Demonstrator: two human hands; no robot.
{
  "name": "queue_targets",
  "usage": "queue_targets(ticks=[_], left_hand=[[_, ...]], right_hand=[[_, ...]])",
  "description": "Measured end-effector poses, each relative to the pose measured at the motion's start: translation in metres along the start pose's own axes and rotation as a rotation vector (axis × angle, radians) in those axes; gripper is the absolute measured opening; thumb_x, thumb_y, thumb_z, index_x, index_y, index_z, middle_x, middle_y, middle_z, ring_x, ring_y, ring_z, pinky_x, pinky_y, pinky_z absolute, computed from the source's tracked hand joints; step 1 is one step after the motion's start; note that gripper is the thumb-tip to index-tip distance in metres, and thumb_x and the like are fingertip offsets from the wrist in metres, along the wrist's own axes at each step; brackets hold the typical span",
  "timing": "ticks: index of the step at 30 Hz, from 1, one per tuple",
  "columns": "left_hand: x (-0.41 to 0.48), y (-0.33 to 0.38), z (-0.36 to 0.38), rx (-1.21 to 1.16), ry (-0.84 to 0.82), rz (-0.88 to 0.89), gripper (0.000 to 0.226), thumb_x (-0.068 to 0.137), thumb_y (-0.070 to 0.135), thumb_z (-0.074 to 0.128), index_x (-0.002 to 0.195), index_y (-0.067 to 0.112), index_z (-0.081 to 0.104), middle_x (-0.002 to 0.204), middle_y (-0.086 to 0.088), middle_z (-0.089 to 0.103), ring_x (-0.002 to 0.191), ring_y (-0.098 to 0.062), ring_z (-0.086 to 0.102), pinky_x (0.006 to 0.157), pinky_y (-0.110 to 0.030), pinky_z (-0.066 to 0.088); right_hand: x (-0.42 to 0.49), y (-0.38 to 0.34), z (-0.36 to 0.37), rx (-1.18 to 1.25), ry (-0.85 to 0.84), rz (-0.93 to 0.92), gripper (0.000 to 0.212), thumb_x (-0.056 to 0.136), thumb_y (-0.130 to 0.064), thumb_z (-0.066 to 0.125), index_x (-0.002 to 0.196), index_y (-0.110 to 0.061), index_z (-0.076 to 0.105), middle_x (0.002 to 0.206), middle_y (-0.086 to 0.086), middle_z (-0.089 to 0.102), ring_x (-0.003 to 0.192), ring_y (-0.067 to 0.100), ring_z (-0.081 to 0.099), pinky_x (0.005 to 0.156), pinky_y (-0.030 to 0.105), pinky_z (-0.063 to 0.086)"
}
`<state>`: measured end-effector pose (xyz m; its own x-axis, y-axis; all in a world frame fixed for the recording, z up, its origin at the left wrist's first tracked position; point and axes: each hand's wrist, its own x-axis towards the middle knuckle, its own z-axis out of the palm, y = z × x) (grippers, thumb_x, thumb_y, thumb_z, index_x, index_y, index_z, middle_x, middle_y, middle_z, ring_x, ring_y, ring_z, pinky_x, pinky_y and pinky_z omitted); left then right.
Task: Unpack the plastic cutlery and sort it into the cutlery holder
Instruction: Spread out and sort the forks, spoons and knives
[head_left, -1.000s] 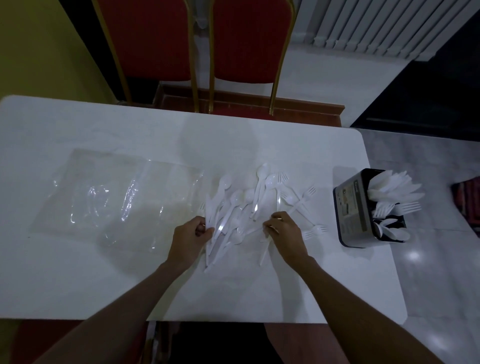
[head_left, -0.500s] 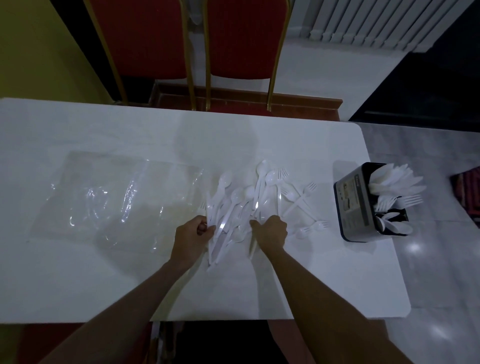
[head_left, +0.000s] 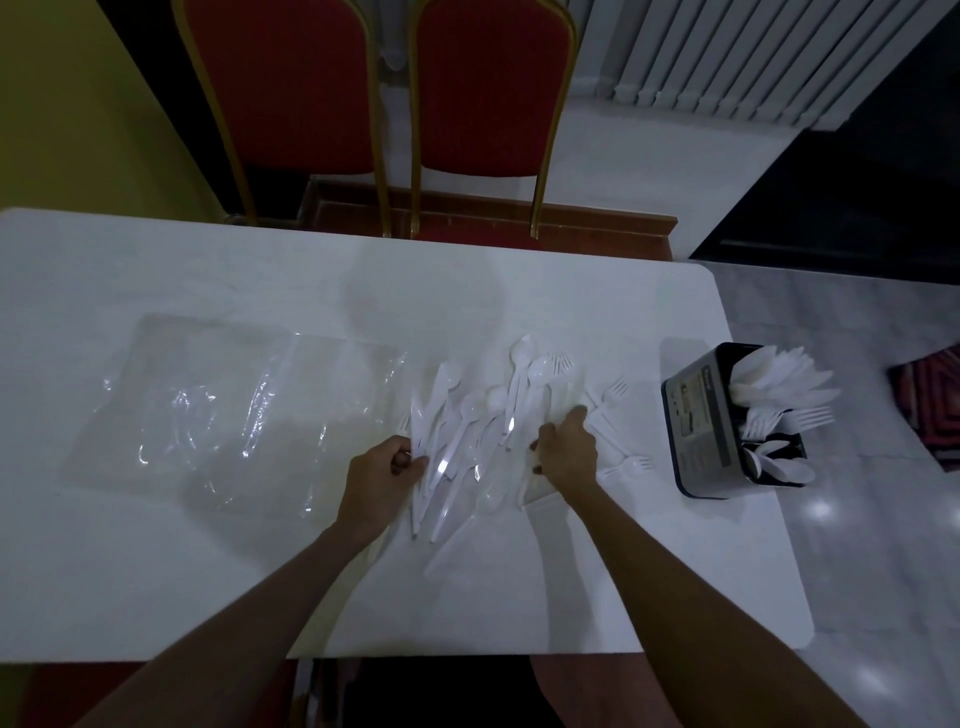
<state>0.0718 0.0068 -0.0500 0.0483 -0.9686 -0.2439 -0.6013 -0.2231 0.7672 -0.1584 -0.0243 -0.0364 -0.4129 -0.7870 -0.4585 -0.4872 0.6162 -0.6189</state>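
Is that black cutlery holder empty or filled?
Partly filled: the cutlery holder has white cutlery sticking out of its compartments.

White plastic cutlery (head_left: 483, 421) lies in a loose heap, left of the dark, partly filled cutlery holder (head_left: 696, 421).

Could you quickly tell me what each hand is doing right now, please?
Left hand: grips a bunch of white plastic knives.
Right hand: curled round a few white plastic cutlery handles; which kind cannot be told.
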Motion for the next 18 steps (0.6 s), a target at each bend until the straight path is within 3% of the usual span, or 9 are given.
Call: queue_targets(ticks=[3,6,13,18], left_hand=[[0.003,0.001,0.003,-0.003,-0.004,-0.008,0.022,0.084,0.021,0.068,0.075,0.003,0.059,0.066,-0.014,0.060,0.056,-0.013,0.046,0.055,-0.018,0.039],[0.003,0.002,0.004,-0.004,0.003,-0.009,0.023,0.084,0.022,0.067,0.074,0.004,0.057,0.065,-0.015,0.059,0.055,-0.013,0.044,0.054,-0.017,0.037],[-0.002,0.006,-0.001,-0.026,0.049,0.001,0.015,0.085,0.020,0.068,0.074,0.015,0.058,0.060,0.006,0.056,0.054,-0.007,0.049,0.053,-0.005,0.038],[-0.004,0.005,-0.003,-0.050,0.055,-0.005,0.015,0.085,0.018,0.068,0.073,0.017,0.058,0.058,0.009,0.052,0.052,0.002,0.050,0.052,-0.004,0.037]], right_hand=[[0.006,-0.008,-0.001,-0.220,-0.053,-0.352,0.018,0.099,-0.017,0.044,0.112,-0.004,0.045,0.085,0.013,0.062,0.074,0.032,0.065,0.069,0.046,0.056],[0.008,-0.013,0.003,-0.529,-0.146,-0.612,0.014,0.094,-0.013,0.054,0.101,-0.003,0.060,0.094,0.015,0.060,0.090,0.031,0.059,0.068,0.032,0.044],[0.008,-0.014,0.010,-0.828,-0.226,-0.793,0.030,0.092,-0.011,0.058,0.122,-0.012,0.060,0.115,0.013,0.057,0.107,0.029,0.053,0.081,0.037,0.050],[0.011,-0.008,0.007,-0.920,-0.275,-0.901,0.033,0.091,-0.015,0.062,0.123,-0.015,0.055,0.122,0.011,0.049,0.105,0.026,0.049,0.075,0.039,0.053]])
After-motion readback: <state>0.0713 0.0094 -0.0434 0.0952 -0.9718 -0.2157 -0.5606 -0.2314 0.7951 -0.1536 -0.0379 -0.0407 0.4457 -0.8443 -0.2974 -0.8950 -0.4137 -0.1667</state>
